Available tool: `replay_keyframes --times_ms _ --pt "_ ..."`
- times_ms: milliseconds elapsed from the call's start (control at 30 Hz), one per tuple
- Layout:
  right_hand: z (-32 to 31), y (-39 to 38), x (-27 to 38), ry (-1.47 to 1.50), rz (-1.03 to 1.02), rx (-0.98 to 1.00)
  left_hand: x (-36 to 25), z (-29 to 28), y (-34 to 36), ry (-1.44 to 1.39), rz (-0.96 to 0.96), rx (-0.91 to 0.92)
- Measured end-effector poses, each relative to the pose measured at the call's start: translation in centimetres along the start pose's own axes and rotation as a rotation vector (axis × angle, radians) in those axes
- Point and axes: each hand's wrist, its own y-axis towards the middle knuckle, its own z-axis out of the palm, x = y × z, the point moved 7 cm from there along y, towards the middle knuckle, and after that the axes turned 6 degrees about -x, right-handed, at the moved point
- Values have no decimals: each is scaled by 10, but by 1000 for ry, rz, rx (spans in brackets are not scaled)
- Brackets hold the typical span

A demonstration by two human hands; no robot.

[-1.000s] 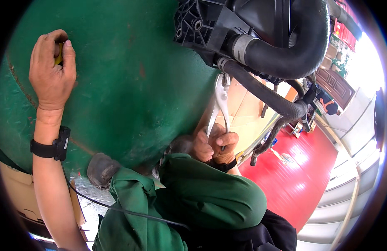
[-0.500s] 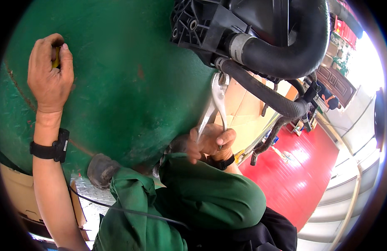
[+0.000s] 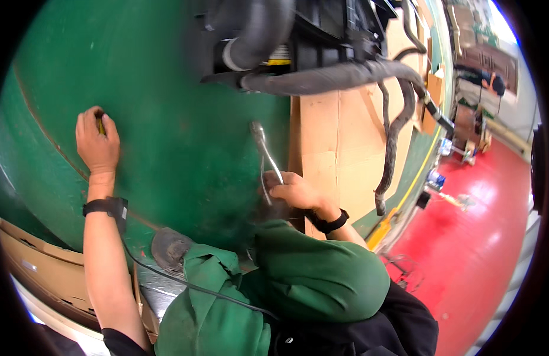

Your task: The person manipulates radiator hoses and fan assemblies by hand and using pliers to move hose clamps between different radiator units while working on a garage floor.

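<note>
My left hand [image 3: 98, 143] rests over the green surface at the left, its fingers curled round a small yellow and dark object [image 3: 101, 126] that is mostly hidden. My right hand [image 3: 297, 191] grips silver metal pliers [image 3: 268, 153] by the handles, above my bent knee. The jaws point up and away and stand apart from the hoses. Beyond them is a black plastic assembly [image 3: 322, 41], blurred by motion. A slim dark hose [image 3: 322, 80] runs along its near side to the right, and a thick hose [image 3: 263, 29] curves at its upper left.
Flat cardboard [image 3: 333, 154] lies under the assembly's right part. Green work trousers [image 3: 322, 276] cover my legs, with a shoe [image 3: 169, 249] in front. A thin black cable [image 3: 185, 283] crosses them. Cardboard boxes [image 3: 43, 267] stand lower left. A red floor [image 3: 464, 267] spreads right; a person [image 3: 491, 83] is far off.
The view has shifted, so the assembly appears farther left. The pliers have come away from the clamp area on the slim hose and closer to me. My left hand keeps its hold.
</note>
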Motion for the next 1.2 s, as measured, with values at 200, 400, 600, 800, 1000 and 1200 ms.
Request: replay_keyframes --times_ms 200,400,600,800,1000,1200 --pt "-16 -30 16 -494 -177 -243 -56 -23 12 -136 -60 49" --pt "-16 -37 4 -360 -352 -315 -246 -49 27 -412 320 272" --pt "-24 -45 2 -362 -415 -385 -279 -27 37 -328 263 270" --pt "-84 -47 82 447 -700 -495 -290 -37 45 -421 203 288" --pt "-111 -60 205 1108 -859 -141 -322 -67 71 -440 324 365" --pt "-116 -75 213 1013 -1060 -226 -342 -58 86 -499 264 602"
